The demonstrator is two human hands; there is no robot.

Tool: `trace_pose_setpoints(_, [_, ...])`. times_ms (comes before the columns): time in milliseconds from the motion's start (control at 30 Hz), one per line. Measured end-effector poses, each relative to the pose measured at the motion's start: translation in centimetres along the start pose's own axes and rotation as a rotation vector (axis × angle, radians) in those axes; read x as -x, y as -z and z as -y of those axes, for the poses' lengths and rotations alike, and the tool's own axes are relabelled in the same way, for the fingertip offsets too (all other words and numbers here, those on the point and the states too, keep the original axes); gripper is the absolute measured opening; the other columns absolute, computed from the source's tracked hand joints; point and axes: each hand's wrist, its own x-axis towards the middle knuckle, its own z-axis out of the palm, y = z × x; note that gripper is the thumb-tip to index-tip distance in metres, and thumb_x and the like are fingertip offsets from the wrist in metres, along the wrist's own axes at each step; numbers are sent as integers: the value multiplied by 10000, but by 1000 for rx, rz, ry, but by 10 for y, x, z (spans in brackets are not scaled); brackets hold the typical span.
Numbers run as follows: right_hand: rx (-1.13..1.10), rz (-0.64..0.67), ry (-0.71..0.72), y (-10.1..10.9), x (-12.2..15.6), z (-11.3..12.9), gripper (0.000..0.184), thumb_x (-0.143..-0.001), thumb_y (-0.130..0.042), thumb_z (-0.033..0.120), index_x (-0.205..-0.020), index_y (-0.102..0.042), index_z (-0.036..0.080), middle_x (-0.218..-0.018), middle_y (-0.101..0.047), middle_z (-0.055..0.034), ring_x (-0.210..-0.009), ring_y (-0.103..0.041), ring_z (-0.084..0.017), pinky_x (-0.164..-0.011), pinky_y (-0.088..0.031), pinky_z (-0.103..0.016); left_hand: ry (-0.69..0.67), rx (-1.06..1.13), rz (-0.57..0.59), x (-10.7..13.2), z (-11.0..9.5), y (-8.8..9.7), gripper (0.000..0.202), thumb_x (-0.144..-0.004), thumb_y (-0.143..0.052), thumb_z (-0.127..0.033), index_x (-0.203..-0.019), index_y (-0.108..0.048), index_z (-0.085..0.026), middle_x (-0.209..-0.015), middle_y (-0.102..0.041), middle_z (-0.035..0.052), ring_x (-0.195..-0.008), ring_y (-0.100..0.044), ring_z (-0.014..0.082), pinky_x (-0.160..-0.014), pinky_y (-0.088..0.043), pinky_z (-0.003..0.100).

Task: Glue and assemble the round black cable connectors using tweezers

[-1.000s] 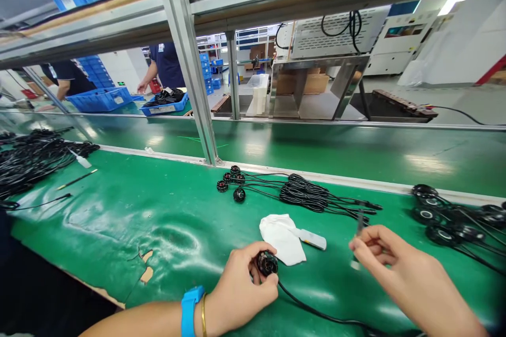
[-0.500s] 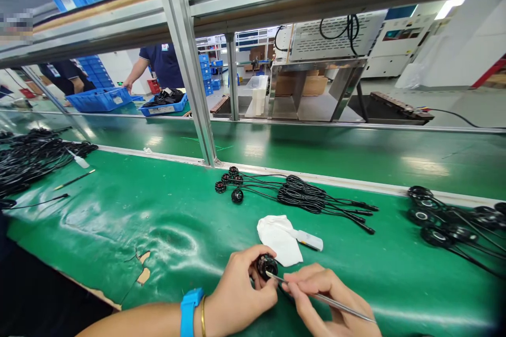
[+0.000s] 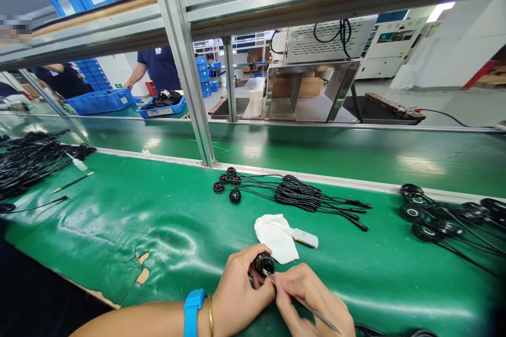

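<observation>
My left hand is closed around a small round black part, held just above the green mat at the near edge. A blue wristband and a gold bangle sit on that wrist. My right hand pinches thin metal tweezers, and their tip touches the black part. The part's black cable trails off to the lower right.
A white cloth and a small white tube lie just beyond my hands. Behind them is a bundle of black cabled parts; more lie at the right and far left. People work at blue bins across the conveyor.
My right hand came in from the right with the tweezers and brought their tip onto the black part. My left hand has kept its hold in place.
</observation>
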Motion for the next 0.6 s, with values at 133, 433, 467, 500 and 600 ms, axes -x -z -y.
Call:
trace_pose_setpoints(133, [18,-12,-10,-5,1,-1,202,-910,-522,25,-829,-504,210,-788,-590,-5,-615,-621,-96,-584,-521,-165,-22,-3,-24,-1,2,-1,327,-779,-661,-201,-1104,-666,-163,-842,-654,27,-657,-530,126,-633,-460,218])
trace_pose_setpoints(433, [-151,-105,-109,10,-8,1,140,-929,-560,77,-919,-527,213,-828,-623,-21,-724,-649,-136,-629,-552,-216,73,50,-14,-9,-4,1,276,-743,-646,-197,-1007,-662,-118,-762,-606,13,-636,-509,119,-611,-449,219])
trace_pose_setpoints(467, [-162,-124,-134,12,-9,2,133,-931,-566,88,-916,-526,214,-832,-625,-22,-726,-651,-139,-629,-554,-219,81,57,-17,-9,-3,1,293,-741,-645,-199,-1022,-658,-116,-769,-603,14,-642,-511,120,-619,-454,224])
trace_pose_setpoints(500, [-170,-141,-151,13,-9,2,128,-930,-573,98,-908,-526,215,-833,-627,-22,-725,-651,-141,-627,-555,-220,88,65,-18,-9,-3,1,304,-742,-643,-204,-1033,-654,-115,-776,-600,15,-647,-512,122,-625,-458,228])
trace_pose_setpoints(600, [-171,-151,-156,13,-10,3,126,-924,-582,100,-892,-537,213,-825,-630,-21,-719,-652,-144,-622,-554,-215,96,88,-2,-10,-1,2,315,-740,-643,-210,-1040,-645,-115,-773,-592,10,-642,-506,119,-625,-455,230])
